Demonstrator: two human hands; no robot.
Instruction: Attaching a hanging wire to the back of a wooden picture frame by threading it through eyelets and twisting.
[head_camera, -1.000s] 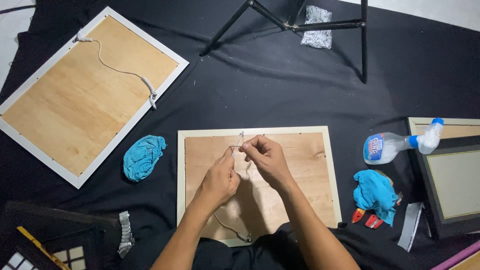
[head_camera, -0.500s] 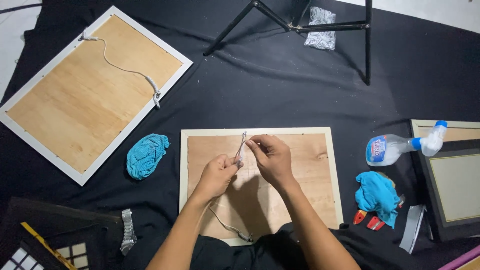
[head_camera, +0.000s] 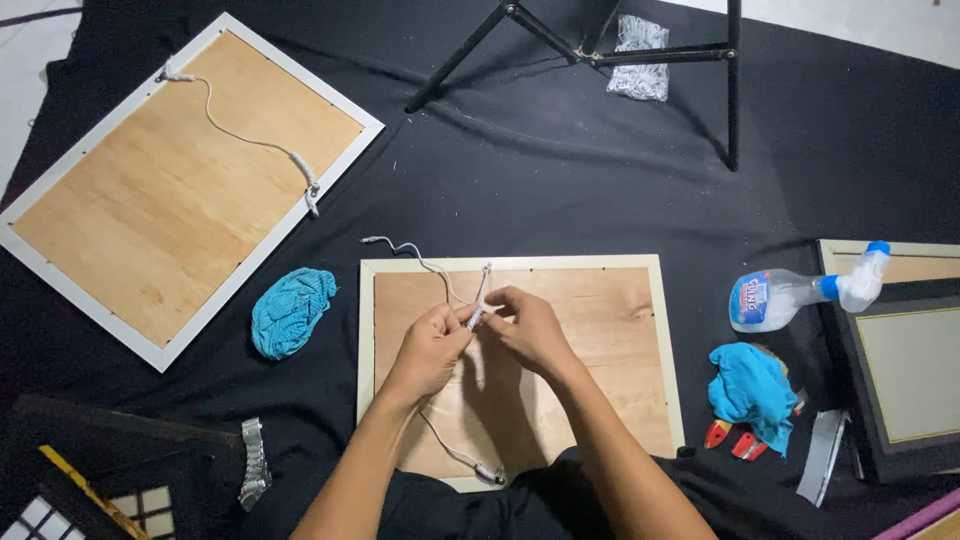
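While both hands pinch the white cord over the frame's wooden back, left hand and right hand meeting at its middle, one end looks fastened near the bottom edge and the other trails loose, unattached.

White cord over face-down frame

Spray bottle lying on its side on black cloth, right of centre frame: clear body, white trigger head w/ blue collar, label blue/red/white. Clear plastic bag at top by black stand. No signs or screens.
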